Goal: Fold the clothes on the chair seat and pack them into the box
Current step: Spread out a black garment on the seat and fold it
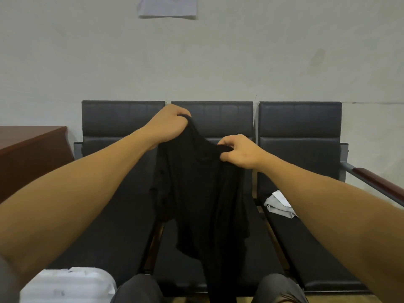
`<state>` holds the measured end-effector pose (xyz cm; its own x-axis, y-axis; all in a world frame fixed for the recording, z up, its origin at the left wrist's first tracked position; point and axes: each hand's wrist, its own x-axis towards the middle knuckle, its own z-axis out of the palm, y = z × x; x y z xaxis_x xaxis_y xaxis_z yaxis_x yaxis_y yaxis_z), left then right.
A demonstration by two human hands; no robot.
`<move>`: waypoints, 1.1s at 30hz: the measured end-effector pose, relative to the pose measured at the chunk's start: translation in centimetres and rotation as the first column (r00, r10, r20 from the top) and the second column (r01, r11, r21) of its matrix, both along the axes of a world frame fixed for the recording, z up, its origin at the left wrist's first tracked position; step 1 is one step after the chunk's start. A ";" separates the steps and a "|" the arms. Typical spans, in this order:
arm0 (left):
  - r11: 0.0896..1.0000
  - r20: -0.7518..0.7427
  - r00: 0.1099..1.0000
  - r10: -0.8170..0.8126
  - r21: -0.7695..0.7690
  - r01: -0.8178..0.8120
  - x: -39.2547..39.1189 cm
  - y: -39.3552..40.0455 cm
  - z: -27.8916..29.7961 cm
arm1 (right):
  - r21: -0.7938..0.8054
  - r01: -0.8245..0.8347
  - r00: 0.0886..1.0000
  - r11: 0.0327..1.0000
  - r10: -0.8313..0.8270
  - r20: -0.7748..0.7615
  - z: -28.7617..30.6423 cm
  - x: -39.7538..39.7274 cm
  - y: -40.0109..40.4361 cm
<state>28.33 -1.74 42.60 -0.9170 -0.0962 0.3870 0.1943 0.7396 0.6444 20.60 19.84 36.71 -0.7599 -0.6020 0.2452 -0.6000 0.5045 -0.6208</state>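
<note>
no readable text, paper sheet [168, 6] on wall illegible

Black garment [203, 193]: soft matt cloth. Chair seats [306, 248]: smooth, faintly shiny leather-like padding. Armrest [376, 180]: glossy reddish wood on grey metal. Desk [28, 149]: polished wood. Wall [218, 57]: rough matt plaster
</note>
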 end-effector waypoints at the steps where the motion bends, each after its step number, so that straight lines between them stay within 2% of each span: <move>1: 1.000 -0.012 1.000 0.015 0.011 -0.015 0.0 -0.5 0.2 | 0.024 0.010 1.000 1.000 -0.009 -0.019 -0.1 -0.1 0.7; 4: 0.998 0.002 0.998 0.059 0.013 -0.059 0.3 -2.5 0.4 | 0.260 0.067 0.991 0.963 -0.033 -0.132 -0.5 -0.7 2.7; 6: 0.998 0.034 0.997 0.065 0.002 -0.066 0.2 -3.6 0.0 | 0.348 0.133 0.983 0.928 -0.079 -0.165 -0.9 -1.3 3.5; 8: 0.999 0.085 0.995 0.043 -0.021 -0.041 -0.3 -4.6 -0.6 | 0.348 0.181 0.981 0.920 -0.143 -0.131 -1.6 -2.5 4.0; 12: 0.995 0.155 0.987 -0.030 -0.090 0.045 -3.2 -6.9 -2.1 | 0.333 0.153 0.985 0.930 -0.169 0.020 -3.4 -6.1 3.7; 17: 0.997 0.139 0.990 -0.021 -0.067 0.031 -9.1 -7.9 -3.9 | 0.446 0.132 0.988 0.885 -0.156 0.018 -5.8 -11.7 2.0; 19: 0.997 0.157 0.986 -0.048 -0.049 0.056 -11.0 -7.1 -4.2 | 0.464 0.059 0.994 0.884 -0.093 0.050 -6.5 -13.1 0.6; 21: 0.994 0.172 0.982 -0.077 -0.062 0.089 -13.4 -6.2 -4.8 | 0.394 -0.002 0.997 0.919 -0.028 0.069 -7.6 -14.9 -1.6; 24: 0.987 0.178 0.984 -0.024 -0.149 0.051 -17.3 -6.5 -5.7 | 0.281 0.091 0.993 0.955 -0.107 0.041 -8.5 -18.0 -3.6; 26: 0.967 0.146 0.983 0.110 -0.245 -0.071 -19.8 -8.3 -5.9 | 0.371 0.174 0.985 0.912 -0.159 -0.071 -8.2 -20.3 -3.4; 29: 0.928 0.024 0.956 0.291 -0.249 -0.276 -22.9 -11.5 -4.6 | 0.559 0.349 0.909 0.752 -0.127 -0.397 -5.6 -23.5 -2.2; 31: 0.923 -0.046 0.943 0.329 -0.194 -0.332 -24.7 -12.8 -2.6 | 0.496 0.472 0.818 0.729 -0.153 -0.554 -2.5 -25.2 -2.0; 33: 0.930 -0.184 0.930 0.318 -0.133 -0.344 -26.3 -13.5 0.7 | 0.330 0.562 0.730 0.759 -0.267 -0.630 1.7 -26.5 -2.0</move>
